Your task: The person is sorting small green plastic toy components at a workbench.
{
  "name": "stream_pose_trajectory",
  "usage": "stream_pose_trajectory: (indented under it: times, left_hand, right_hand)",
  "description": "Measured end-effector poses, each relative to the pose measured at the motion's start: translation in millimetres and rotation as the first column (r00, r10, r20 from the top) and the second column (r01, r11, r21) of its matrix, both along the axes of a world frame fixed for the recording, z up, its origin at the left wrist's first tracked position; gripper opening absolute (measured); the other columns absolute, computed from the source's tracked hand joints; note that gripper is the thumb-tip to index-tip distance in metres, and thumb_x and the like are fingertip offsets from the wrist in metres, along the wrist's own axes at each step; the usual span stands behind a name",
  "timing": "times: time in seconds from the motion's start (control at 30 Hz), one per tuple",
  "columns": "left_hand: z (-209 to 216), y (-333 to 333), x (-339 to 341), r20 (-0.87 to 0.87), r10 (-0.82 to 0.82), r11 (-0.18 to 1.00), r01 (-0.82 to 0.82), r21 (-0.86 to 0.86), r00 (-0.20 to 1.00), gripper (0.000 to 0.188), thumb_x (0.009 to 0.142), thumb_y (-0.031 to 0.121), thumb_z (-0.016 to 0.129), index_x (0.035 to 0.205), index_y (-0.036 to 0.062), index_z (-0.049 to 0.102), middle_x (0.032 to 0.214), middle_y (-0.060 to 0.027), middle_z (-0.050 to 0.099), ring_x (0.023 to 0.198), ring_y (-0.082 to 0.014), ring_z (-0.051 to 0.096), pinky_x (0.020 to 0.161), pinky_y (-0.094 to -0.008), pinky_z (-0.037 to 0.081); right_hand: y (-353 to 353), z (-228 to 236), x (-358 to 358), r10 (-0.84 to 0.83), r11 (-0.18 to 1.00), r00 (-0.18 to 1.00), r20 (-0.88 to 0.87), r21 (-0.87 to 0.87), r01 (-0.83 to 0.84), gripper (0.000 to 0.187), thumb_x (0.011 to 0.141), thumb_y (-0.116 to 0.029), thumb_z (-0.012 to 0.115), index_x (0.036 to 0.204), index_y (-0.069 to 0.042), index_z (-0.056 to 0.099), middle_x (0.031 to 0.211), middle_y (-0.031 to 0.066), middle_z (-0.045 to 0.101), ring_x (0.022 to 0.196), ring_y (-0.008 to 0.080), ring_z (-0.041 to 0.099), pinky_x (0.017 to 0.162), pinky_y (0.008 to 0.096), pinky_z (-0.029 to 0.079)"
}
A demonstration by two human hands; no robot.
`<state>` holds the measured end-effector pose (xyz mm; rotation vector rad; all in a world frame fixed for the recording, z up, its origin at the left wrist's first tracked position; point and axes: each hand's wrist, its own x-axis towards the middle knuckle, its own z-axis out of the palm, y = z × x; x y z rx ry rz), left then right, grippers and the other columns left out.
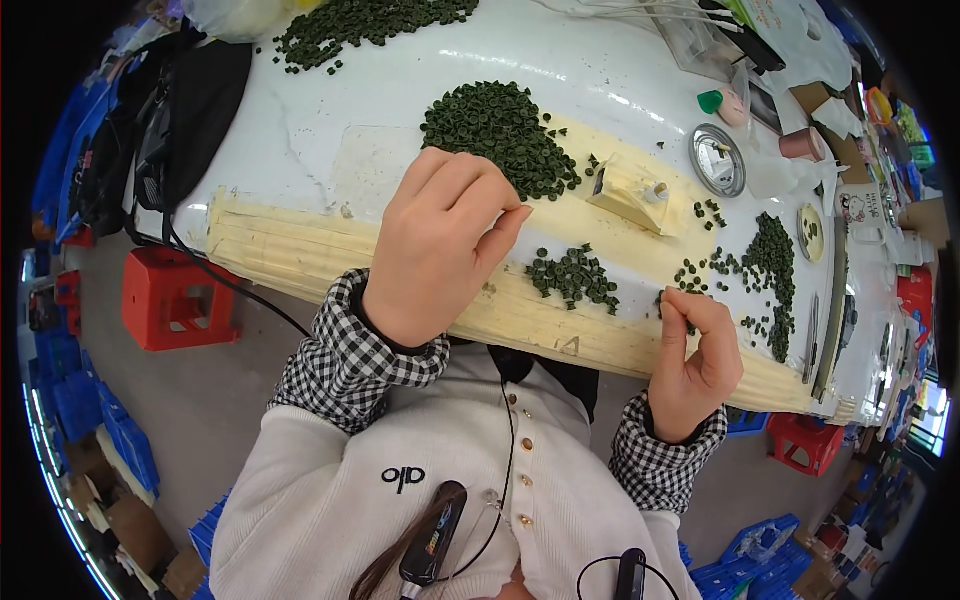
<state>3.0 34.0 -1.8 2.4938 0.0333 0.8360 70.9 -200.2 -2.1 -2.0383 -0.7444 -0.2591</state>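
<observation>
My left hand (440, 245) is raised over the table's near edge, thumb and forefinger pinched together. Whatever those fingertips hold, if anything, is too small to make out. Just beyond it lies a large heap of small dark green round pieces (495, 135). My right hand (700, 360) pinches a small dark green piece (661, 300) between thumb and forefinger at the table's front edge. A smaller cluster of green pieces (573, 278) lies between my hands. Behind that cluster stands a block wrapped in cream tape (632, 195), with a short pale peg on top.
Another green pile (375, 25) lies at the far left, and one more (768, 275) spreads on the right. A round metal tin (717, 160) and tweezers (812, 335) are also on the right. Cream tape (290, 240) covers the front edge. Red stools (175, 300) stand below.
</observation>
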Motion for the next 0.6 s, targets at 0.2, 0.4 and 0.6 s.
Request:
stream_pose_trajectory:
  times: [0.2,0.4,0.6]
  left_hand:
    - [12.6,-23.7,-11.4,0.066,-0.31,0.407,0.195,-0.893,0.948,0.014,0.087,0.001,0.063,0.101,-0.0015,0.063,0.093,-0.0085,0.065,0.08,-0.0102,0.061,0.073,-0.0242,0.05]
    - [5.3,-31.4,-7.9,0.065,-0.451,0.009,0.078,-0.997,0.89,0.017,0.093,0.008,0.058,0.106,-0.0018,0.063,0.093,-0.01,0.067,0.08,-0.0117,0.062,0.072,-0.0248,0.052]
    - [1.6,-37.3,-5.6,0.094,-0.447,-0.114,0.048,-0.992,0.889,0.019,0.092,0.005,0.058,0.109,-0.003,0.062,0.097,-0.0126,0.068,0.085,-0.0138,0.064,0.077,-0.026,0.054]
  right_hand:
    - [13.7,5.5,-5.9,0.331,0.879,0.8,-0.501,0.471,-0.068,0.014,0.085,0.008,0.061,0.099,0.007,0.064,0.09,0.0116,0.067,0.082,0.0173,0.065,0.076,0.0278,0.052]
    - [25.8,6.3,-4.1,0.526,0.773,0.6,-0.602,0.633,-0.043,0.018,0.089,0.003,0.058,0.106,0.006,0.062,0.096,0.0144,0.069,0.086,0.0183,0.067,0.08,0.0293,0.054]
    - [29.6,0.2,-1.9,0.533,0.749,0.632,-0.562,0.661,-0.044,0.017,0.09,0.002,0.058,0.106,0.006,0.061,0.097,0.0149,0.068,0.088,0.0187,0.067,0.08,0.0294,0.054]
